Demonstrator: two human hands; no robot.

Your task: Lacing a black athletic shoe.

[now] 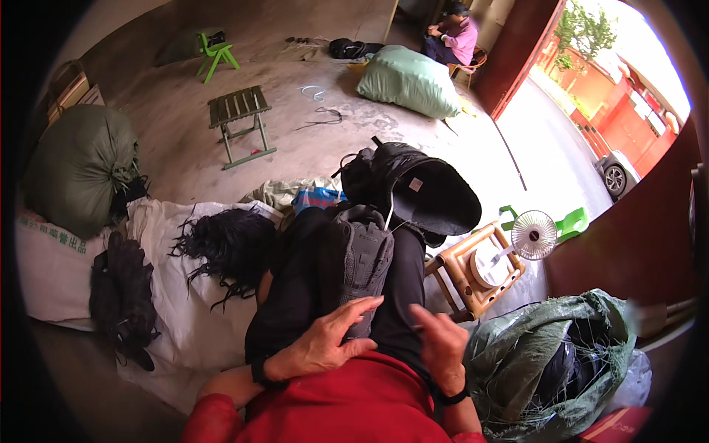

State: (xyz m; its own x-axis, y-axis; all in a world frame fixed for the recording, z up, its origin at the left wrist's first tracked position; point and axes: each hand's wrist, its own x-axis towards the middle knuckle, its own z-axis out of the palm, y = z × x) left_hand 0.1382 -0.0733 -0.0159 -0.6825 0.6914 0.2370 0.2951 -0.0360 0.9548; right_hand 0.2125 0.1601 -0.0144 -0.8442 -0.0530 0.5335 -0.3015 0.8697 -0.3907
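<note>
A dark grey shoe upper [362, 255] lies lengthwise on my lap between my thighs, with a thin pale cord rising at its far end. My left hand [325, 343] rests across its near end. The fingers are stretched out and the thumb is apart, with part of the upper showing between them. Right of it, clear of the upper, my right hand [442, 347] is raised and slightly blurred. Its fingers are partly curled; anything inside them is hidden. Beyond my knees a black bag-like piece [436, 193] gapes toward me.
Left are a tangled black heap [225, 247], stacked dark pieces [124, 299] and a stuffed green sack [81, 166]. Right are a bamboo stool [461, 275], a small fan [535, 235] and a green woven sack [550, 362]. A folding stool [238, 109] stands ahead; a person [459, 40] sits beyond.
</note>
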